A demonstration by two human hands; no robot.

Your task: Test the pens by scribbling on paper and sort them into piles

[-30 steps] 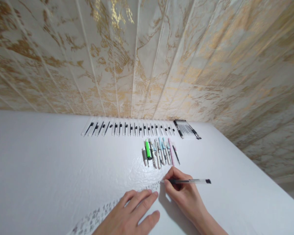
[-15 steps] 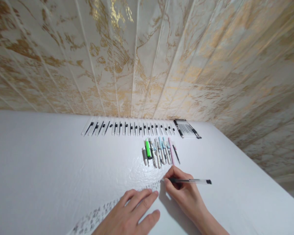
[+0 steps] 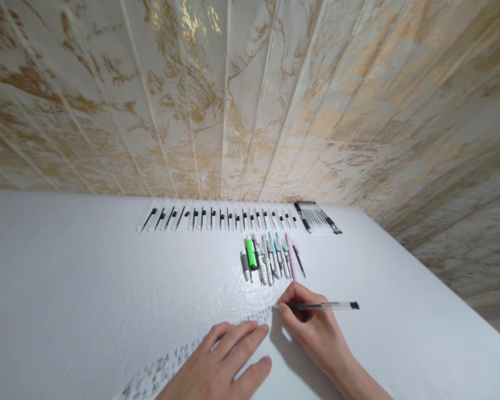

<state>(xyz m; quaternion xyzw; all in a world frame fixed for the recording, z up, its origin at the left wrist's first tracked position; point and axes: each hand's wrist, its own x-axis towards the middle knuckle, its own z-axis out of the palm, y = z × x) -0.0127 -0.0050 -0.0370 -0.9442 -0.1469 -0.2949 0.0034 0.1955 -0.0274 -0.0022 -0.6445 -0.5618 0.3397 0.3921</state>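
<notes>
My right hand (image 3: 312,328) pinches a clear-barrelled pen with a black cap (image 3: 323,305), its tip touching the end of a line of small dark handwriting (image 3: 183,355) on the white sheet (image 3: 108,300). My left hand (image 3: 225,366) lies flat beside it, fingers spread on the paper over the written line. Just beyond the pen tip lies a short row of coloured pens (image 3: 270,258), one of them bright green (image 3: 250,251).
A long row of white pens with black clips (image 3: 216,218) lies along the far edge of the table. A bundle of black pens (image 3: 316,216) sits at its right end. A marbled gold and white wall (image 3: 250,100) rises behind.
The view has tilted slightly upward. Both hands and the pen stay in nearly the same place on the paper.
</notes>
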